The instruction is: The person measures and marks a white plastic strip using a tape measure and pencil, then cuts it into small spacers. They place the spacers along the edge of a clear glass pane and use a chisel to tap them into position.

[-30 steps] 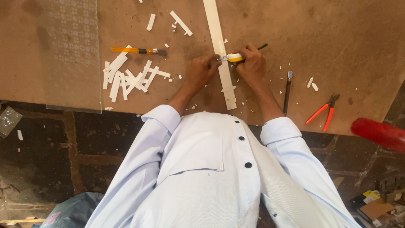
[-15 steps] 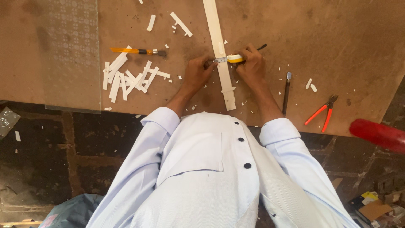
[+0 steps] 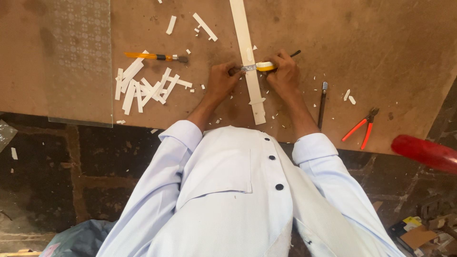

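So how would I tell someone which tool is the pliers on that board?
On the brown board, look right of the person's right hand, near the board's front edge. The pliers lie past the slim dark tool; only they have two orange handles.

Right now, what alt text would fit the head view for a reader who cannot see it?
Seen from above, a person's right hand draws a yellow utility knife across a long white strip on a brown board, while the left hand presses beside it. Cut white pieces and red-handled pliers lie nearby.
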### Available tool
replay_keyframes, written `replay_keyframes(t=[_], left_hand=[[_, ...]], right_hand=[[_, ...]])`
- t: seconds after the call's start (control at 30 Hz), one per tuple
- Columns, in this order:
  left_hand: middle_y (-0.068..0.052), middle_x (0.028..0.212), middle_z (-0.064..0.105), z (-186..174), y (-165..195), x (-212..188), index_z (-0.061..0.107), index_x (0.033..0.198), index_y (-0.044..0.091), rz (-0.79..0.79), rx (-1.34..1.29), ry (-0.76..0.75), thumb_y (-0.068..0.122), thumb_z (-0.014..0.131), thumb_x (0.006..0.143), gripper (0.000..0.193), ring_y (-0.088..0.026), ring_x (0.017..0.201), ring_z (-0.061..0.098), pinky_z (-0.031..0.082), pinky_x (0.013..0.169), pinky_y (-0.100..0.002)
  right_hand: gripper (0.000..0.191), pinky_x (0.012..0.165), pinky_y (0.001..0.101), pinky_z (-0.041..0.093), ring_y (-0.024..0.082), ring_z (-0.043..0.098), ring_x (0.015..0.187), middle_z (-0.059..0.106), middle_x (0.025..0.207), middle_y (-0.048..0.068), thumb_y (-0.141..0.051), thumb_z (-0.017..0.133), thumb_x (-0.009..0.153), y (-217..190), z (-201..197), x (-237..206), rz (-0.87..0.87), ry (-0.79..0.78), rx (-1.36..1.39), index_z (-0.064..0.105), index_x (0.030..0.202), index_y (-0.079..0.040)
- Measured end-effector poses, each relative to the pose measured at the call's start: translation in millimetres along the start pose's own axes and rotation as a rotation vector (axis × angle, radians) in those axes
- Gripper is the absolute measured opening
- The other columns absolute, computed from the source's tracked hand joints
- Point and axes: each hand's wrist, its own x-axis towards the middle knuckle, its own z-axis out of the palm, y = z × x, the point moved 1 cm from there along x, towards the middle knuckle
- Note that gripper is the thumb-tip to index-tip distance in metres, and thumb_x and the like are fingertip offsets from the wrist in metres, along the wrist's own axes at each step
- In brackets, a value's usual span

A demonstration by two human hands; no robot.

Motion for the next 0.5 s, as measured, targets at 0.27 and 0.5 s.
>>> replay_keyframes(t=[0.27,0.5], left_hand=[[-0.008,0.064,0.069,-0.4,-1.2,2.2,0.076,0.094,-0.004,-0.039,-0.01,0.002,0.011,0.078,0.088,0.017,-0.013,0.042,0.063,0.048,0.034,-0.029],[-0.008,0.063,0.069,-1.0,0.1,2.9,0.076,0.095,-0.004,-0.065,-0.016,-0.01,0.01,0.077,0.088,0.016,-0.013,0.041,0.064,0.048,0.034,-0.029]], right_hand=[[0.021,0.07,0.0411,0.051,0.028,0.068,0.084,0.067,0.095,0.004,-0.011,0.085,0.079,-2.9,-2.3,-0.1,0.012,0.002,0.024,0.08,0.099,-0.015],[0.018,0.07,0.0419,0.051,0.029,0.068,0.084,0.066,0.096,0.006,-0.009,0.08,0.084,2.8,2.3,-0.6,0.013,0.005,-0.025,0.079,0.101,-0.014]])
